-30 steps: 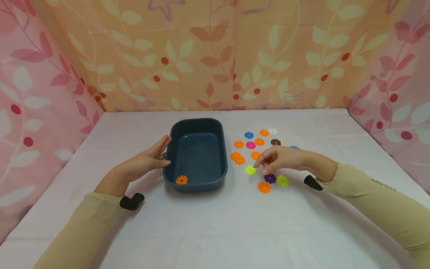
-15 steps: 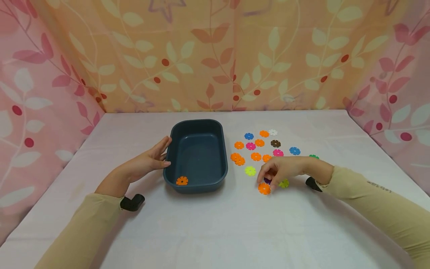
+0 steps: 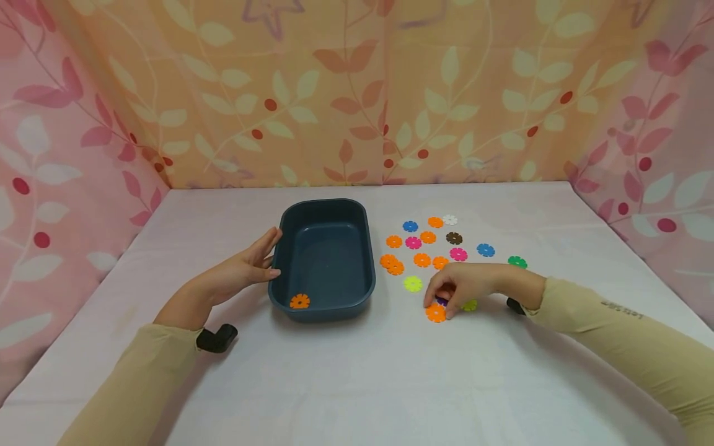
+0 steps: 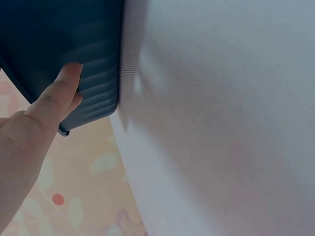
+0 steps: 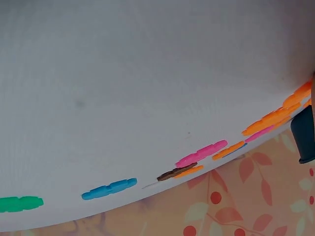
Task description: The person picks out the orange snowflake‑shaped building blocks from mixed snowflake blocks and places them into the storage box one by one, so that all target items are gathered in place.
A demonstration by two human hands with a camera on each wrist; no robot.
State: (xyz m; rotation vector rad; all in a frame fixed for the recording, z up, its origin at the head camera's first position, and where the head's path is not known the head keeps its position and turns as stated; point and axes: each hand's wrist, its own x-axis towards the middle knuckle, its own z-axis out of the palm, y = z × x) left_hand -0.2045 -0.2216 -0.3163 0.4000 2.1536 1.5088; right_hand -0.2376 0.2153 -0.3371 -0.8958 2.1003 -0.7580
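Observation:
My left hand [image 3: 240,272] rests against the left side of a dark blue plastic tub [image 3: 369,260]. In the left wrist view a fairly straight finger [image 4: 54,98] lies along the tub's ribbed outer wall. One orange notched disc [image 3: 299,301] lies inside the tub. My right hand [image 3: 465,286] pinches the edges of another orange notched disc [image 3: 436,313] on the table, between thumb and finger. A purple disc [image 3: 442,301] is mostly hidden under that hand, and a yellow-green disc [image 3: 470,305] is partly covered. The right wrist view does not show the right hand's fingertips.
Several flat notched discs are scattered right of the tub, including a yellow-green disc [image 3: 413,284], a brown disc [image 3: 454,238], a blue disc [image 3: 486,250] and a green disc [image 3: 517,262]. A white cloth [image 3: 334,384] covers the table. Patterned curtains [image 3: 357,93] stand behind.
My right hand has moved from above the purple disc down towards me, and its thumb and finger have come to the front orange disc. The left hand and tub have stayed in place.

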